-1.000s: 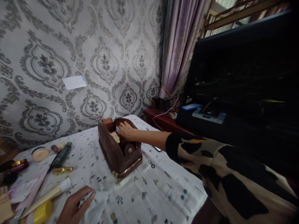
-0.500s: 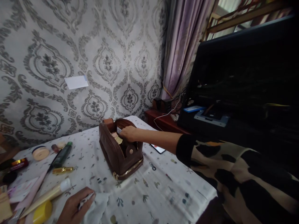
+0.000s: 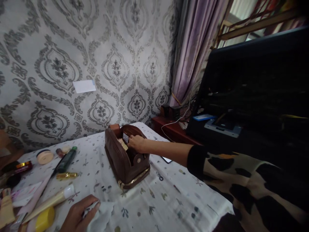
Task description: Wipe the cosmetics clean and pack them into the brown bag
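A brown leather-look makeup bag point(image 3: 118, 164) stands unzipped on the patterned tablecloth, gold zippers on its front. My right hand point(image 3: 136, 144) reaches into its opening with fingers curled; the fingertips are partly hidden. Right beside them inside the bag are a glittery silver item point(image 3: 126, 138) and a pale yellowish item point(image 3: 123, 144). Near the table's front, my left hand point(image 3: 78, 213) is closed on a crumpled white tissue point(image 3: 103, 215), which spreads onto the cloth. Left of that hand lie a cream tube with a white cap point(image 3: 51, 201) and a yellow-capped item point(image 3: 45, 218).
Further left lie a gold tube point(image 3: 67, 175), a dark green tube point(image 3: 68, 160), a round compact point(image 3: 45, 157) and several other cosmetics. A phone-like flat object point(image 3: 167, 159) lies behind my right forearm. A large black case-like panel point(image 3: 253, 90) rises at the right, near cables.
The view has shifted slightly, moving everything a little right and down. My right hand has drawn back slightly within the bag, showing more of the glittery item. My left hand keeps the tissue.
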Action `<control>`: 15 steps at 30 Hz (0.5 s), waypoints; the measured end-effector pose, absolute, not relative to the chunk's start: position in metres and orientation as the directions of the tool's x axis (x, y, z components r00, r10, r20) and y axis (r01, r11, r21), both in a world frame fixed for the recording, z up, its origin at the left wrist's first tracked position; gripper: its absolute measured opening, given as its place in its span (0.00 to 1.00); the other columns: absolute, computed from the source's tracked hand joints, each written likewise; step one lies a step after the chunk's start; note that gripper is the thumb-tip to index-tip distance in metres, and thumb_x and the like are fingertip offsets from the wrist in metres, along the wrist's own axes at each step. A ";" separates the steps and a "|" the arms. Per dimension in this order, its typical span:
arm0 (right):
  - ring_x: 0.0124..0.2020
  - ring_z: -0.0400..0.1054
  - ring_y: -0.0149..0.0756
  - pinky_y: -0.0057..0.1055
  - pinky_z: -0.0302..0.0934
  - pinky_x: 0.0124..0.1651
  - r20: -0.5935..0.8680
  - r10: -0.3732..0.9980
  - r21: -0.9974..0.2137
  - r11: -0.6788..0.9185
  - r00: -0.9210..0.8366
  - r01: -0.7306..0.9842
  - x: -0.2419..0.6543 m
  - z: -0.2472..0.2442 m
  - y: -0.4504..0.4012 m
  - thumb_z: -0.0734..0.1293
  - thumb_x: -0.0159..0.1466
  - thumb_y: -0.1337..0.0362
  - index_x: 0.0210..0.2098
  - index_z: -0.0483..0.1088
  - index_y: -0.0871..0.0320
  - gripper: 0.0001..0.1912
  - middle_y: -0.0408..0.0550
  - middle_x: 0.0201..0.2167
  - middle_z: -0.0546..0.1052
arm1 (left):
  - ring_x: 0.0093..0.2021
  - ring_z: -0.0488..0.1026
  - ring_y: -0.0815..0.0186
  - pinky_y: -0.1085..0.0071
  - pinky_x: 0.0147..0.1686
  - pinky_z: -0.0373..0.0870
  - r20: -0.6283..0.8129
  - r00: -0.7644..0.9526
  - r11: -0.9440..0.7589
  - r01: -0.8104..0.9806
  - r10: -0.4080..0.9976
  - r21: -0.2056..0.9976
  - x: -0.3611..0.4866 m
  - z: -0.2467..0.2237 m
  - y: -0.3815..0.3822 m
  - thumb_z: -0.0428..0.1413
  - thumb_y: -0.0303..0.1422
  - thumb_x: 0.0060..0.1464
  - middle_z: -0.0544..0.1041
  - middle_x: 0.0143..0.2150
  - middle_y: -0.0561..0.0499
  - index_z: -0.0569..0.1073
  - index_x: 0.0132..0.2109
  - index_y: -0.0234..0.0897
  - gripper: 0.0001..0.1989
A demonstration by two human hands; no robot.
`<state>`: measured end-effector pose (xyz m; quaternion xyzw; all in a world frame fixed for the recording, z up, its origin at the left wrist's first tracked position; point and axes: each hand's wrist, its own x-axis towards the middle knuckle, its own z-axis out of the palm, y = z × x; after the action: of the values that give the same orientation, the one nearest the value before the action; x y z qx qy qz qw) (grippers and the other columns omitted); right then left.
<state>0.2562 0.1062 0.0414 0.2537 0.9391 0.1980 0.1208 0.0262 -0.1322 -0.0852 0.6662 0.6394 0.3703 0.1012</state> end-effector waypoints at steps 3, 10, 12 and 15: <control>0.50 0.72 0.46 0.36 0.71 0.43 -0.113 0.534 0.449 0.780 -0.838 0.437 0.254 0.035 0.110 0.64 0.63 0.73 0.46 0.73 0.61 0.13 0.59 0.43 0.78 | 0.37 0.80 0.60 0.75 0.38 0.77 0.372 -0.081 -0.170 0.786 0.925 0.594 0.024 -0.092 -0.133 0.54 0.54 0.56 0.84 0.37 0.51 0.82 0.37 0.42 0.22; 0.48 0.72 0.45 0.36 0.68 0.44 -0.072 0.537 0.463 0.765 -0.841 0.448 0.252 0.026 0.114 0.61 0.64 0.72 0.52 0.69 0.64 0.16 0.62 0.45 0.77 | 0.40 0.81 0.59 0.73 0.42 0.78 0.337 -0.066 -0.158 0.789 0.939 0.594 0.017 -0.096 -0.131 0.57 0.51 0.54 0.84 0.39 0.50 0.82 0.38 0.42 0.19; 0.48 0.71 0.45 0.36 0.68 0.44 -0.079 0.540 0.461 0.765 -0.838 0.449 0.252 0.027 0.112 0.62 0.64 0.72 0.50 0.70 0.64 0.15 0.62 0.45 0.77 | 0.37 0.80 0.60 0.74 0.40 0.78 0.317 -0.018 -0.188 0.774 0.948 0.605 0.018 -0.092 -0.129 0.57 0.50 0.55 0.84 0.37 0.50 0.82 0.36 0.41 0.19; 0.51 0.69 0.48 0.38 0.68 0.46 -0.084 0.556 0.458 0.758 -0.827 0.464 0.253 0.030 0.110 0.63 0.64 0.70 0.47 0.72 0.64 0.13 0.63 0.47 0.76 | 0.36 0.79 0.60 0.73 0.38 0.78 0.313 -0.013 -0.193 0.762 0.950 0.618 0.020 -0.086 -0.128 0.56 0.52 0.54 0.83 0.35 0.50 0.81 0.35 0.41 0.20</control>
<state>0.2526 0.1104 0.0302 0.2739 0.9314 0.2141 0.1081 0.0196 -0.1279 -0.0865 0.6895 0.6205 0.3483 0.1350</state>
